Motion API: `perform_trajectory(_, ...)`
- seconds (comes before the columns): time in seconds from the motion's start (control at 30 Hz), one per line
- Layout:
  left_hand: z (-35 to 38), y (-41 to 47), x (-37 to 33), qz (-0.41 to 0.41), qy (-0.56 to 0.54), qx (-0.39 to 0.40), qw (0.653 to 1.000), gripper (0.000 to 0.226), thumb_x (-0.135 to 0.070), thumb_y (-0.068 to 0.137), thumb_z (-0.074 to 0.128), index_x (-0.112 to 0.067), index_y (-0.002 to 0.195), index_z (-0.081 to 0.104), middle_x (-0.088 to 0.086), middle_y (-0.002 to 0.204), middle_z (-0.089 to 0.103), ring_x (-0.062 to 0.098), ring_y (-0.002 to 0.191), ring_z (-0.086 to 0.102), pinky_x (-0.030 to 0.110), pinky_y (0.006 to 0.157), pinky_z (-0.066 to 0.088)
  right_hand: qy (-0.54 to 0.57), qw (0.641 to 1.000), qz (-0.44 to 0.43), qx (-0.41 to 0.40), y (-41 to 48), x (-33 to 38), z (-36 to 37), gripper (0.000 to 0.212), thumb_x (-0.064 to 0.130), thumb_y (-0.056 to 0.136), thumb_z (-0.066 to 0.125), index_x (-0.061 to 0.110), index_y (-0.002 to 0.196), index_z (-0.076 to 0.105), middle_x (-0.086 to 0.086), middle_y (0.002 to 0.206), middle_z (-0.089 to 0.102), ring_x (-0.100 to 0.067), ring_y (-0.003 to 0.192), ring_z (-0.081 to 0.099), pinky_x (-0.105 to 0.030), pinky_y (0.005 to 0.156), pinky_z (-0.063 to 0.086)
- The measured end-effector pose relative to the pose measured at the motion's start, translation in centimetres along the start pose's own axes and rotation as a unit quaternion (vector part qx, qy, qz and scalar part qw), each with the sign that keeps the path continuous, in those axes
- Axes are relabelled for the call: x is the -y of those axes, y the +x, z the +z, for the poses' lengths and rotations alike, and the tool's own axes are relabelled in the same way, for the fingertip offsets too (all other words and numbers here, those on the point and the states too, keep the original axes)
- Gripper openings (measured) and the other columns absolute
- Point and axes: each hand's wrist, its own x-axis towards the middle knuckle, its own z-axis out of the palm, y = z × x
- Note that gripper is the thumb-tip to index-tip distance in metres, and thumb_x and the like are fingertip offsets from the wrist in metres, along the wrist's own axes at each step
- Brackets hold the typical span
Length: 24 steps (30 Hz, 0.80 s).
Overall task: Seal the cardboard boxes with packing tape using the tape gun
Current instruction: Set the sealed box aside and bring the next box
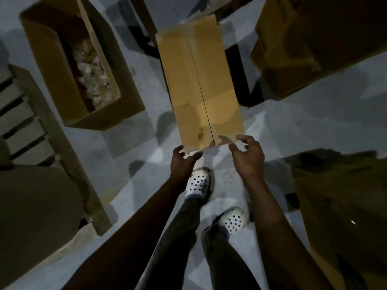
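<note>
A closed cardboard box (199, 84) stands on the grey floor in front of me, its two top flaps meeting along a centre seam. My left hand (183, 162) reaches toward the box's near left corner, fingers loosely curled and holding nothing. My right hand (247, 153) hovers at the near right corner, fingers spread and bent, touching or nearly touching the edge. No tape gun shows in the view.
An open cardboard box (41, 49) with clear-wrapped contents stands at the left. More boxes sit at the upper right (293, 49) and lower right (335, 195). A wooden pallet (31, 114) lies at the far left. My feet in white clogs (199, 183) stand below the closed box.
</note>
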Motion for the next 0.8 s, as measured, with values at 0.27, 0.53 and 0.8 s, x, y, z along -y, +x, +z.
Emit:
perform_trajectory(0.27,5.4,15.1,4.6,-0.165,-0.098,-0.044,0.981,0.121,-0.038,0.069,0.094,-0.019,0.159,0.014,0.012,0.158,0.037,0.035,0.133,0.046,0.050,0.099,0.044,-0.061,0.995,0.074,-0.010,12.6,-7.4,8.6,0.095,0.038,0.090,0.078,0.007,0.160,0.022,-0.016,0.165,0.024,-0.036,0.151,0.023,-0.047,0.122,0.029)
perform_trajectory(0.53,4.5,12.6,5.4,-0.028,-0.085,-0.158,0.983,0.042,-0.022,0.084,0.080,-0.013,0.115,0.053,0.007,0.111,0.064,0.018,0.092,0.060,0.031,0.077,0.049,-0.072,0.994,0.077,-0.039,12.9,-7.8,7.6,0.097,0.043,0.078,0.087,0.010,0.155,0.037,-0.010,0.151,0.033,-0.035,0.139,0.038,-0.046,0.104,0.045)
perform_trajectory(0.8,-2.1,-6.9,-4.7,0.140,-0.152,-0.232,0.951,0.040,-0.025,0.086,0.077,-0.010,0.111,0.050,0.002,0.102,0.062,0.021,0.094,0.062,0.040,0.089,0.053,0.134,0.977,0.025,-0.164,-2.8,4.3,-2.5,0.042,0.038,0.086,0.081,0.021,0.123,0.070,0.004,0.123,0.059,-0.018,0.111,0.060,-0.035,0.094,0.052)
